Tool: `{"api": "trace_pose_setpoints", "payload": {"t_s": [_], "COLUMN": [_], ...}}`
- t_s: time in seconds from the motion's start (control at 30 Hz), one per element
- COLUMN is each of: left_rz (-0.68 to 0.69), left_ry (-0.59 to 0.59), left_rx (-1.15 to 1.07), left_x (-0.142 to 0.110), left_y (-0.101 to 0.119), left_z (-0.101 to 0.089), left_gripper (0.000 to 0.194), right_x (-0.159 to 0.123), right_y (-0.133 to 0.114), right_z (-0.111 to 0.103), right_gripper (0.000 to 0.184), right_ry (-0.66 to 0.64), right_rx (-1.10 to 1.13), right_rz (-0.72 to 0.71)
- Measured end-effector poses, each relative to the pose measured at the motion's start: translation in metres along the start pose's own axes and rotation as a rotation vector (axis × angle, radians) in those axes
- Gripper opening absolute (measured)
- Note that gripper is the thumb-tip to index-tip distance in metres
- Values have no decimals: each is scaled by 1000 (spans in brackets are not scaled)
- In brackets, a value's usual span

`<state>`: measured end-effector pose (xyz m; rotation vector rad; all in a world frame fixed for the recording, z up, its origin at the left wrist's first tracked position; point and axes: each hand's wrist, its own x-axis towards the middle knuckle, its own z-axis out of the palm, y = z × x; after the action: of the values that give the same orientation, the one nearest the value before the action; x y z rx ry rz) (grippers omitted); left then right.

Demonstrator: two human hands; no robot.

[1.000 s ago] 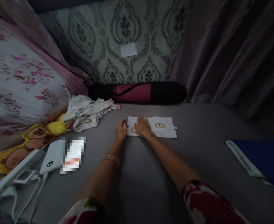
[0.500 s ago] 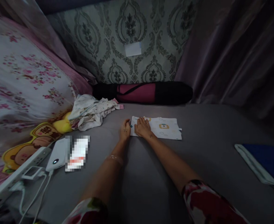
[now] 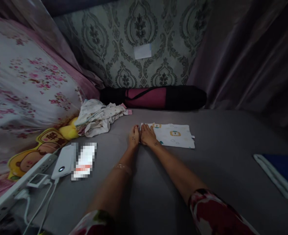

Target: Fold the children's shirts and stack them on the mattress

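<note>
A folded white cloth (image 3: 180,140) printed with orange lion faces and small outlines lies flat on the grey bed sheet. A little tag sticks out from its right edge. My right hand (image 3: 148,134) rests flat on the left end of the cloth, its fingers stretched forward. Standing on its side along the cloth's left edge is my left hand (image 3: 134,137), with the fingers pointing away from me. The two hands are nearly touching, and part of the cloth's left end is hidden under them.
A crumpled pile of light clothes (image 3: 97,117) lies at the back left, beside a yellow plush toy (image 3: 69,130). Nearer are a white power bank (image 3: 64,163), a power strip (image 3: 19,184) with cables, and a blurred white packet (image 3: 85,161). A black-and-magenta rolled bag (image 3: 149,98) lies along the wall. Folded blue fabric (image 3: 281,173) lies right.
My right hand has slid left along the cloth towards my left hand, uncovering more of the print. The whole view has shifted slightly.
</note>
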<state>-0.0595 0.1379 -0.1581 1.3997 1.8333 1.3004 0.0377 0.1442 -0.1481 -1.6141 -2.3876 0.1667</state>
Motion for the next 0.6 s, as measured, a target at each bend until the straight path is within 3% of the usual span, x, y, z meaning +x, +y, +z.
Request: {"api": "trace_pose_setpoints", "payload": {"t_s": [0.13,0.37,0.6], "left_rz": [20,12,25], "left_ry": [-1,14,28], "left_rx": [-44,-48,-62], "left_x": [0,1,3], "left_y": [2,-2,-8], "left_z": [-1,-2,-1], "left_gripper": [44,46,48], "right_x": [4,8,2], "right_y": [-4,-7,-1], "right_z": [5,11,5], "right_gripper": [55,55,56], "right_ry": [44,-37,94], "right_rx": [-30,-31,12], "right_rz": [-75,-104,-30]}}
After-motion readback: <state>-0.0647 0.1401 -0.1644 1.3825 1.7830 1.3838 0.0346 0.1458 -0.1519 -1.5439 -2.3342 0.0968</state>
